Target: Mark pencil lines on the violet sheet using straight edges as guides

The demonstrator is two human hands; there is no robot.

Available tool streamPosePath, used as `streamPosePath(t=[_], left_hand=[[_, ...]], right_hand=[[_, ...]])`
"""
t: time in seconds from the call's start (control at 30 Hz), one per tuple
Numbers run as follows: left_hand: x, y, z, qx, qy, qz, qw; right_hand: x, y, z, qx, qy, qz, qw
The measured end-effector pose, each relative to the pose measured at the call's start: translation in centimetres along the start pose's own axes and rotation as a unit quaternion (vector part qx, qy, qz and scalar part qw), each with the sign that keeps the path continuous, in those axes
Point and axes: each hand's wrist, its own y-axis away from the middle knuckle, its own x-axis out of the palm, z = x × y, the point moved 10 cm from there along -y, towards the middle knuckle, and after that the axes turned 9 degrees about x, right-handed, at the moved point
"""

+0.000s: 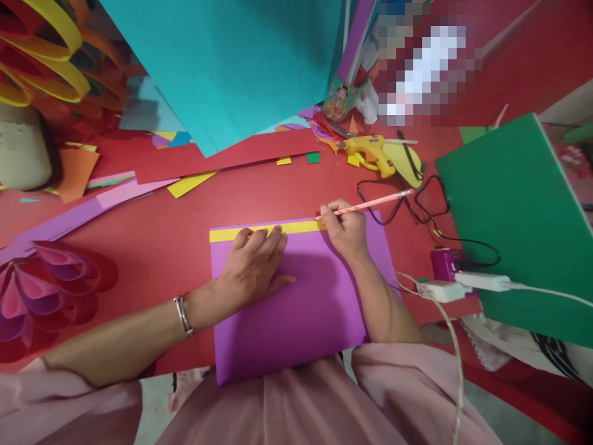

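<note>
A purple sheet of paper (287, 315) lies on the red table, its near edge reaching toward my lap. Along its far edge runs a yellow paper strip (222, 235). My left hand (254, 259) rests flat on the strip and the sheet, fingers spread, pressing from above. In my right hand (345, 230) is a pink pencil (375, 203), held in a writing grip and slanting up to the right. Its tip meets the strip's upper edge near the strip's right end, which my hand partly covers.
A yellow glue gun (370, 151) with a black cord lies at the back right. A purple power adapter (447, 264) with white plugs sits beside a green sheet (519, 235). Turquoise sheets (241, 62) stand behind. Paper loops (41, 290) are at left.
</note>
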Motion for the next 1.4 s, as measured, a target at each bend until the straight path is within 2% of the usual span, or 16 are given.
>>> streamPosePath(t=[0.23,0.6,0.8,1.1,1.27,1.4], left_hand=[[-0.21,0.12,0.1,-0.004,0.02,-0.008,1.0],[-0.62,0.15,-0.13,0.012,-0.003,-0.035,0.999],[-0.3,0.25,0.09,0.003,0.026,-0.03,0.999],[-0.62,0.18,-0.08,0.013,0.009,-0.04,0.999],[-0.21,0.23,0.09,0.003,0.033,-0.026,0.999],[-0.42,0.21,-0.02,0.008,0.021,-0.034,0.999]], right_hand=[[0.47,0.0,-0.37,0.009,-0.024,0.024,0.999],[0.4,-0.11,0.2,0.001,-0.005,0.019,1.0],[0.4,-0.15,0.23,0.003,-0.008,0.021,1.0],[0.4,-0.16,0.17,0.001,-0.004,0.022,1.0],[0.51,-0.07,0.25,-0.001,-0.007,0.021,1.0],[0.2,-0.28,-0.49,0.015,-0.026,0.016,0.999]])
